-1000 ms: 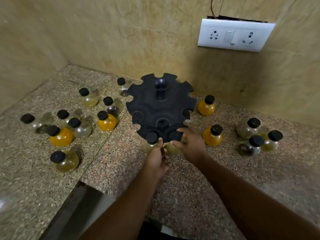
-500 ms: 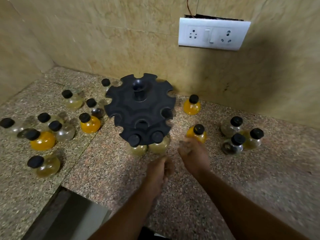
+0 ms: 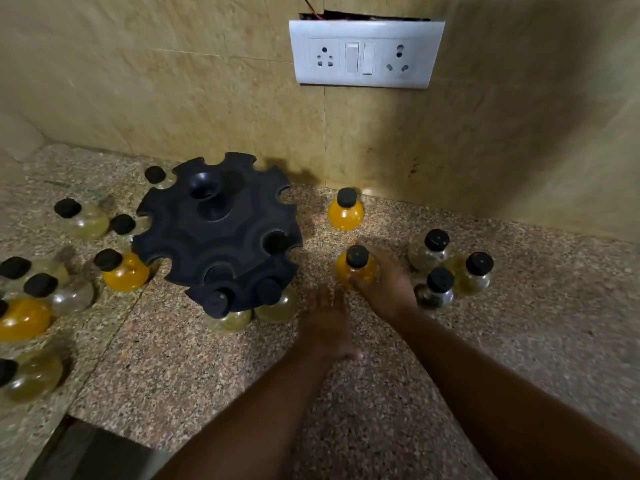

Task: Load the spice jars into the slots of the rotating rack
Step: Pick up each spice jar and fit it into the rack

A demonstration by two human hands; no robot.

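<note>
Single view, worn on head. Looks forward and steeply down from near edge of granite counter (image 3: 214, 375) toward far tiled wall (image 3: 156, 91) and socket plate (image 3: 365, 53). Close range, wide-angle, lines bowed at edges. Rack (image 3: 214, 233) left of centre.

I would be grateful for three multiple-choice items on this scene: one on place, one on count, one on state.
1. Where is the orange jar the right hand grips? A right of the rack; B in a rack slot; C left of the rack.
2. How many jars fill rack slots? A none; B five; C two.
3. The left hand is: A gripping a jar; B open, empty; C turning the rack.
Key: A, it sits right of the rack; C, two loaded jars hang at its front; B, its fingers hold nothing.
</note>
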